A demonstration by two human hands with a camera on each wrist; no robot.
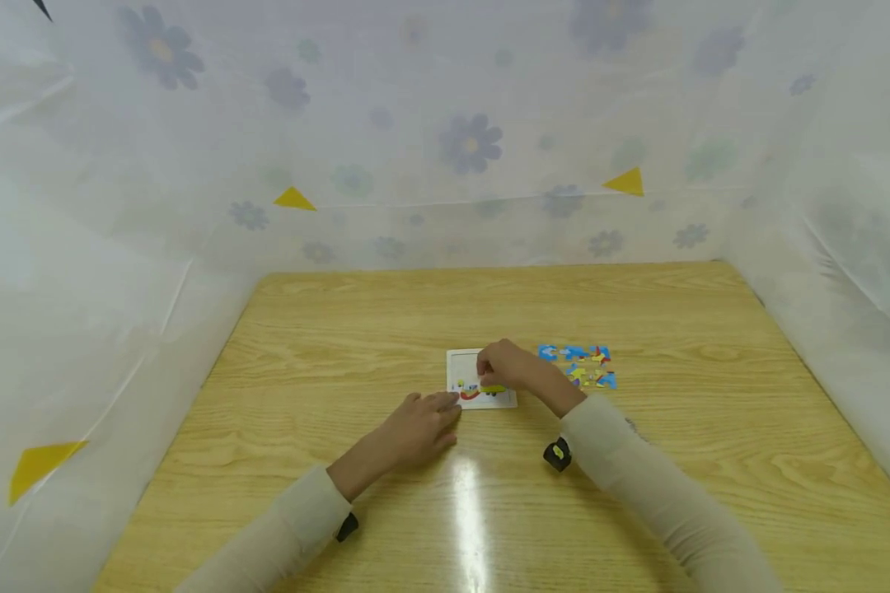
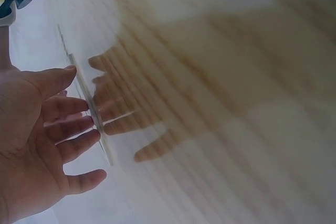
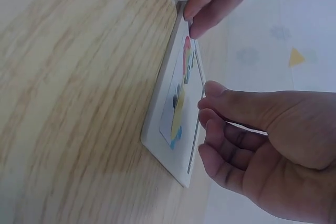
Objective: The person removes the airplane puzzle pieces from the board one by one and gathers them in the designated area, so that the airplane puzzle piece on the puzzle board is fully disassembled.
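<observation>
A white puzzle board [image 1: 453, 361] lies on the table, a few coloured puzzle pieces [image 3: 179, 111] set along its near side. My left hand [image 1: 421, 428] has its fingers extended, their tips on the board's near left corner; the left wrist view shows the fingers [image 2: 79, 145] spread at the board's thin edge. Over the board is my right hand [image 1: 508, 365], fingers bent. In the right wrist view its thumb [image 3: 231, 100] and index fingertip come together just above the board's far part. Whether a piece is between them is hidden.
Right of the board, several loose puzzle pieces [image 1: 574, 352] in blue, yellow and red lie in two rows, partly behind the right forearm. White flowered sheeting [image 1: 415, 222] encloses the wooden table [image 1: 341, 329] at the back and sides. Dark wrist devices [image 1: 557, 454] sit under both sleeves.
</observation>
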